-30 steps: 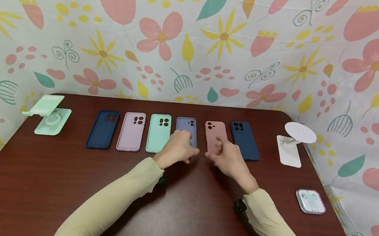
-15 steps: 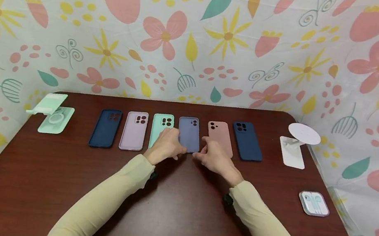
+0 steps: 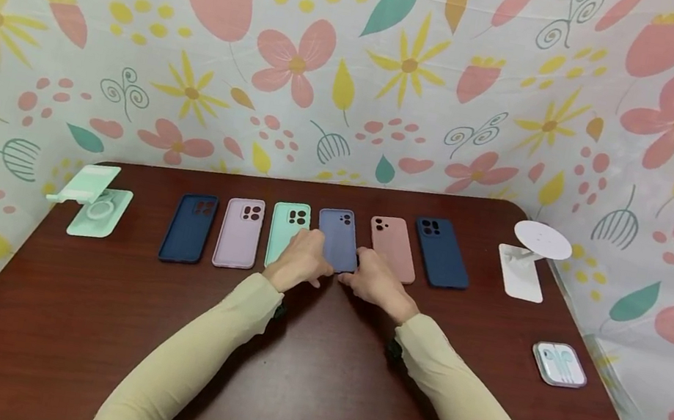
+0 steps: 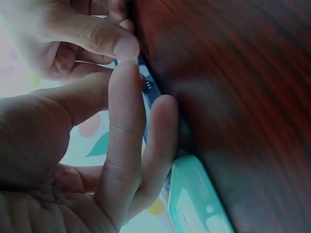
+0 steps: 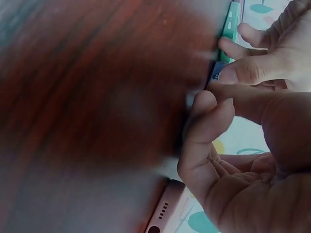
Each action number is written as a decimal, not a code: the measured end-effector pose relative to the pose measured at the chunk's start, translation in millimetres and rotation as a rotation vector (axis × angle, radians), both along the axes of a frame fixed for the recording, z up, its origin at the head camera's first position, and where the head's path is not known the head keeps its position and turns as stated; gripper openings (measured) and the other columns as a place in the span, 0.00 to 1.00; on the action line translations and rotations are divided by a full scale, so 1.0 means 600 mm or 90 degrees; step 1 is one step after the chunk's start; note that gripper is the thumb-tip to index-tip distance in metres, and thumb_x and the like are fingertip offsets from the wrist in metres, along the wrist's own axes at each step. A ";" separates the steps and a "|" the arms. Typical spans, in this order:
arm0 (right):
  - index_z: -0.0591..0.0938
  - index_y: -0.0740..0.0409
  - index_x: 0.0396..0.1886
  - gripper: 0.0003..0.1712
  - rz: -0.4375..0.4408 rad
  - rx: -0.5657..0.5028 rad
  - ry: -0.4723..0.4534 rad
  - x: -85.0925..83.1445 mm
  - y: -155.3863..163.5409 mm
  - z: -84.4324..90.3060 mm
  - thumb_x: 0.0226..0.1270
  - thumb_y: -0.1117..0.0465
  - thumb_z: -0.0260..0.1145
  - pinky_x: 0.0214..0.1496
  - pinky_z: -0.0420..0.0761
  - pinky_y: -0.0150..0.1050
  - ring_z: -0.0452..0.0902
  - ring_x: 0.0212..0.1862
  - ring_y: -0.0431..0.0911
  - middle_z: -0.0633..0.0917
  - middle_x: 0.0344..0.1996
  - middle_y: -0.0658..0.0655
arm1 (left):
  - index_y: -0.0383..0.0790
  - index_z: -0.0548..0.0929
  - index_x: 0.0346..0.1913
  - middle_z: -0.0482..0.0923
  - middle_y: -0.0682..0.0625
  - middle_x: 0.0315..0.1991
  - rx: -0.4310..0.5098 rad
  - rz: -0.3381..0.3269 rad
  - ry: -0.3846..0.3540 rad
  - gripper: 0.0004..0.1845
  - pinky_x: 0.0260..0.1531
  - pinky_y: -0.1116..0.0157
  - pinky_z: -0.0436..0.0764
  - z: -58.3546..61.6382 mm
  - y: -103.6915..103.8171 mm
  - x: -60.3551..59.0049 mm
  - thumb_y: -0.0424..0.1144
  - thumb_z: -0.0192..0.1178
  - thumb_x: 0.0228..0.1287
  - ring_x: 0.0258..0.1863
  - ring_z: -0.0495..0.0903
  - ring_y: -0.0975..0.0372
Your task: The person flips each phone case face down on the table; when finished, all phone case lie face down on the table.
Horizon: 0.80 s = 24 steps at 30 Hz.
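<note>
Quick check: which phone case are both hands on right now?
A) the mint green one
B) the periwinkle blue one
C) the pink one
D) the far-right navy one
B: the left hand and right hand meet at the near end of the periwinkle blue case.

On the table lie two navy cases, a lilac case, a pink case, two stands and boxed earphones.

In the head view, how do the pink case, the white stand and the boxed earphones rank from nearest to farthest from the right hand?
From the right hand:
1. Pink case, just beyond the hand, slightly to its right.
2. White stand, at the table's far right edge.
3. Boxed earphones, near the right edge, closer to the person; only somewhat farther than the stand.
</note>
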State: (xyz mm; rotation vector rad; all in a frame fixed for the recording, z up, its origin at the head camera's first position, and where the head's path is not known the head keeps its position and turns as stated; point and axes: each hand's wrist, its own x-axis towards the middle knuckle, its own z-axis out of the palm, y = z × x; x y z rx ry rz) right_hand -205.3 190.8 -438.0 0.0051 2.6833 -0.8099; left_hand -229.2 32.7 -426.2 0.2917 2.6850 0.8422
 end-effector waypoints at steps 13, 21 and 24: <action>0.70 0.67 0.66 0.29 -0.012 -0.044 0.019 0.002 0.009 0.000 0.71 0.61 0.67 0.29 0.81 0.33 0.84 0.24 0.43 0.86 0.28 0.57 | 0.36 0.81 0.22 0.82 0.44 0.15 0.026 -0.003 0.001 0.15 0.17 0.67 0.80 -0.001 0.002 -0.006 0.42 0.68 0.62 0.15 0.87 0.59; 0.70 0.65 0.65 0.29 -0.015 -0.073 0.073 0.014 0.016 0.005 0.69 0.62 0.68 0.27 0.80 0.34 0.82 0.22 0.43 0.86 0.28 0.57 | 0.38 0.81 0.21 0.81 0.46 0.13 0.049 0.015 -0.002 0.26 0.13 0.67 0.78 -0.009 0.005 -0.010 0.59 0.67 0.62 0.11 0.84 0.61; 0.71 0.63 0.62 0.27 -0.015 -0.070 0.111 0.019 0.016 0.008 0.68 0.61 0.69 0.27 0.79 0.34 0.81 0.22 0.43 0.85 0.27 0.56 | 0.39 0.81 0.21 0.81 0.45 0.13 0.066 0.026 -0.002 0.29 0.15 0.66 0.79 -0.012 0.006 -0.010 0.63 0.65 0.61 0.10 0.83 0.61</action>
